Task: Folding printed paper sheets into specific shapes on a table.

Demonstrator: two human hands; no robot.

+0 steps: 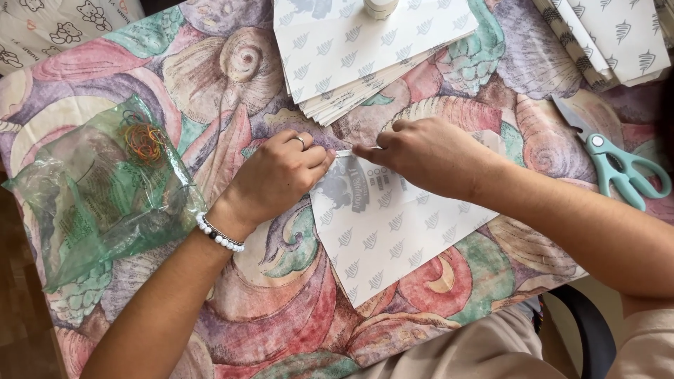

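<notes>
A white paper bag (393,231) printed with small grey leaf marks lies flat on the shell-patterned tablecloth (281,316). Both hands press on its folded top edge. My left hand (277,175), with a ring and a bead bracelet at the wrist, pinches the fold's left end with curled fingers. Coming from the right, my right hand (428,154) lies knuckles up, its fingertips pushing down on the fold near the middle.
A stack of the same white bags (358,49) lies at the top centre with a small white bottle (380,7) on it. More bags (618,35) sit top right. Teal scissors (618,165) lie at right. A green plastic bag (105,189) holds coloured rubber bands (144,140).
</notes>
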